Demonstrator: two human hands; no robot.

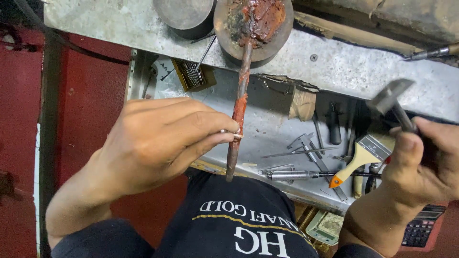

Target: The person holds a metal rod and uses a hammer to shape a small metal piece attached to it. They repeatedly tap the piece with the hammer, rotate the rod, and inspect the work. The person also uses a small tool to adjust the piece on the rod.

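Left hand [153, 143] pinches small ring [236, 135] against rusty rod [237, 114]. Rod leans from round dish [279, 33], crossing grey surface [344, 67]. Right hand [423, 162], right of rod, grips hammer [389, 98]. Paintbrush [361, 155] lies right of rod.

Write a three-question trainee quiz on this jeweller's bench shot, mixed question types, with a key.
1. True or false: the right hand grips a small hammer.
2. What does the left hand pinch against the rusty rod?
A. a small ring
B. a coin
C. a screw
3. Fill in: the brush in the open drawer has a ____ handle.

Key: 1 true; 2 A; 3 yellow
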